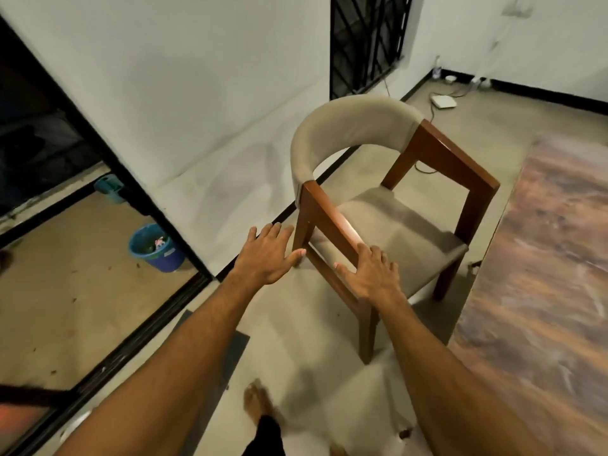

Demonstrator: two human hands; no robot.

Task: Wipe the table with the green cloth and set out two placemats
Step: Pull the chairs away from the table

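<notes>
The brown wood-grain table fills the right side of the view, its top blurred. No green cloth or placemat shows in this frame. A wooden chair with a beige padded seat and curved back stands beside the table's left edge. My left hand hovers open, fingers spread, just left of the chair's near front leg. My right hand is open too, fingers spread, over the near armrest rail; whether it touches the wood I cannot tell. Neither hand holds anything.
A blue bucket stands outside a dark-framed sliding door on the left. My bare foot is on the concrete floor below. A white box and cables lie by the far wall. A barred window is behind the chair.
</notes>
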